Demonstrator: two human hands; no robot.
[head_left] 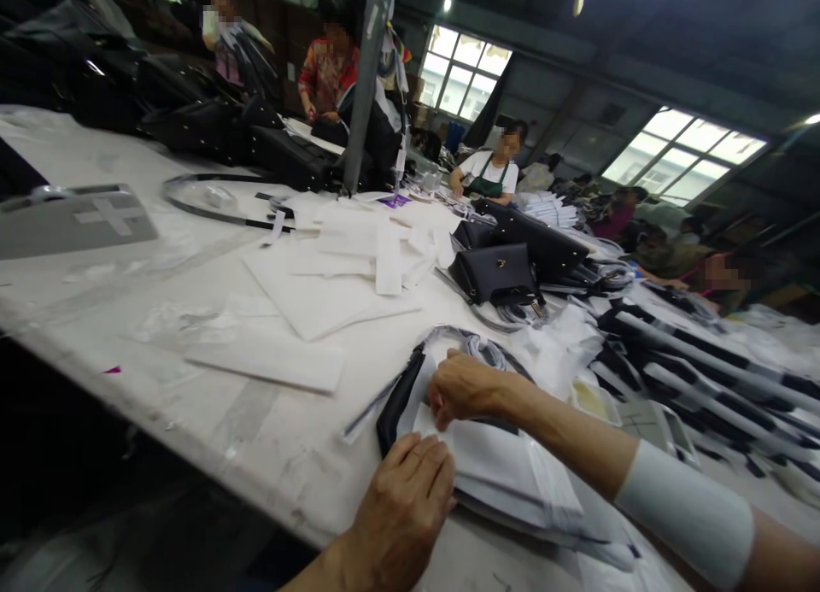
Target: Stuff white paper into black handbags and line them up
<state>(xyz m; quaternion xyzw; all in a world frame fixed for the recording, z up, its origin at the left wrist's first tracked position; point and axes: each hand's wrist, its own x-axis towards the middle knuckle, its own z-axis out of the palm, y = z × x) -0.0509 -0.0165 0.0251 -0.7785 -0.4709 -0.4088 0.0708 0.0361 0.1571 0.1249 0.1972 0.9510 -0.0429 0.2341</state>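
A dark handbag (390,421) lies on the white table in front of me, with white paper-like stuffing (493,455) over its middle and a strap looped at its far end. My left hand (401,498) grips the near edge of the bag, fingers close together over the white material. Just beyond it, my right hand (465,387) is curled into a fist against the stuffing. Whatever its fingers hold is hidden. A clear plastic wrap covers part of the bag's right end.
White sheets (333,293) lie scattered left of the bag. Finished black handbags (496,272) and bundled straps stand behind it. A small tray (595,400) and black-and-white strips (711,378) are at right. A metal post (368,88) rises at the far side, where several people work.
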